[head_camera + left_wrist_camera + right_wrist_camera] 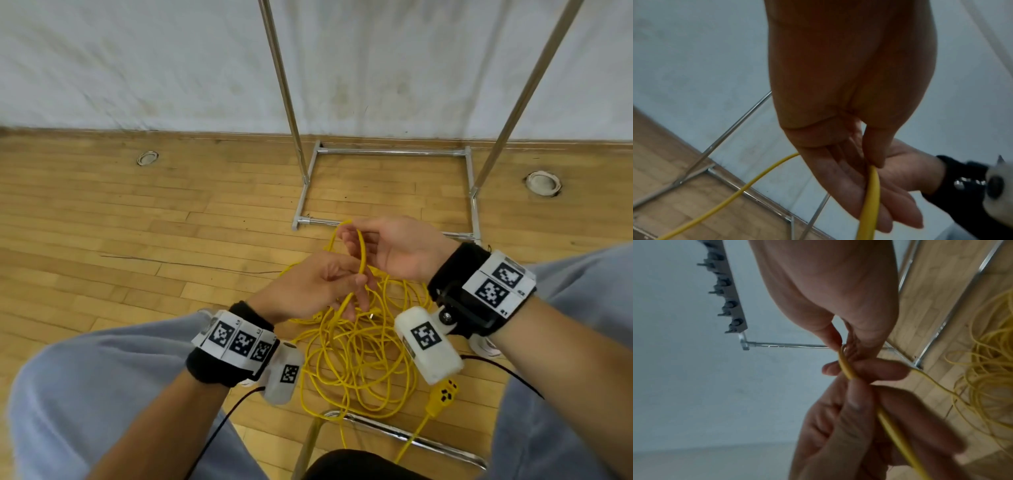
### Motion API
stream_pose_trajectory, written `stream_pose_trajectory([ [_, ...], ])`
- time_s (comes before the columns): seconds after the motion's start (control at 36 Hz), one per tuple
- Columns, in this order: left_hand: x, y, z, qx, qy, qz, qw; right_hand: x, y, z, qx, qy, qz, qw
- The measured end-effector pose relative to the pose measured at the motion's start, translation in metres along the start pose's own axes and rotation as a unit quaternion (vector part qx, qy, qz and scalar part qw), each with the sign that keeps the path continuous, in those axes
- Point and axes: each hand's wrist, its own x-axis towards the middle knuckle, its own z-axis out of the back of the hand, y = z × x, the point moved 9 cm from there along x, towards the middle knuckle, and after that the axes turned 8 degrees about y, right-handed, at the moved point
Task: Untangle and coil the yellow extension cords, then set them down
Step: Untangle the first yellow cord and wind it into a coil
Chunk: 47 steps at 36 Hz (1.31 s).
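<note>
Metal rack frame (pixel 394 152) on wooden floor (pixel 102 219)

Wooden floor (pixel 102 212), white wall (pixel 137 61) (stained), metal rack (pixel 394 151).

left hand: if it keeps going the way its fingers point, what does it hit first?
Most likely the right hand. The left hand points up and away toward it, both pinching the same yellow cord strand, with the right hand's fingers just beyond. Depth is unclear, so it might only brush past them.
</note>
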Motion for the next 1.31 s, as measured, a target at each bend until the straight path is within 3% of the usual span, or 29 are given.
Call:
stream_pose_trajectory([
  [0.06, 0.002, 0.003, -0.001, -0.005, -0.012, 0.019, 1.0, 0.0, 0.007, 0.003, -0.006, -0.013, 0.032, 0.999],
  [0.14, 0.004, 0.016, 0.008, -0.106, -0.075, 0.062, 0.99, -0.005, 0.022, -0.004, -0.075, 0.002, 0.096, 0.993],
  [0.19, 0.005, 0.025, 0.021, -0.239, -0.134, 0.06, 0.96, -0.012, 0.029, -0.019, -0.128, 0.049, 0.118, 0.983],
  [0.28, 0.003, 0.042, 0.046, -0.419, -0.19, 0.019, 0.888, -0.025, 0.026, -0.046, -0.208, 0.15, 0.124, 0.959],
  [0.33, -0.001, 0.049, 0.065, -0.444, -0.223, -0.002, 0.868, -0.032, 0.017, -0.06, -0.265, 0.203, 0.113, 0.936],
  [0.42, -0.012, 0.051, 0.088, -0.442, -0.276, -0.023, 0.853, -0.033, 0.001, -0.065, -0.333, 0.223, 0.079, 0.913],
  [0.53, -0.021, 0.029, 0.101, -0.368, -0.291, -0.074, 0.88, -0.025, -0.011, -0.057, -0.386, 0.213, 0.034, 0.897],
  [0.64, -0.027, 0.0, 0.1, -0.217, -0.277, -0.116, 0.929, -0.015, -0.006, -0.041, -0.345, 0.134, 0.026, 0.929],
  [0.72, -0.023, -0.018, 0.078, -0.135, -0.207, -0.125, 0.961, -0.009, -0.001, -0.033, -0.267, 0.095, 0.038, 0.958],
  [0.81, -0.012, -0.022, 0.042, -0.052, -0.085, -0.1, 0.99, -0.006, 0.006, -0.026, -0.165, 0.068, 0.048, 0.983],
  [0.89, -0.004, -0.011, 0.007, 0.013, 0.03, -0.058, 0.998, -0.003, 0.01, -0.015, -0.083, 0.035, 0.044, 0.995],
  [0.94, -0.001, 0.004, -0.002, 0.025, 0.047, -0.016, 0.998, -0.001, 0.014, -0.006, -0.057, 0.01, 0.064, 0.996],
  [1.08, 0.001, 0.022, 0.014, 0.047, -0.01, 0.06, 0.997, -0.005, 0.029, 0.005, -0.09, -0.039, 0.143, 0.985],
  [1.17, -0.001, 0.023, 0.036, -0.03, -0.119, 0.081, 0.989, -0.012, 0.04, -0.005, -0.151, -0.011, 0.191, 0.97],
  [1.22, -0.004, 0.028, 0.051, -0.172, -0.204, 0.074, 0.961, -0.016, 0.042, -0.02, -0.198, 0.032, 0.204, 0.958],
  [1.31, -0.008, 0.037, 0.064, -0.385, -0.246, 0.057, 0.888, -0.022, 0.029, -0.043, -0.266, 0.117, 0.177, 0.94],
])
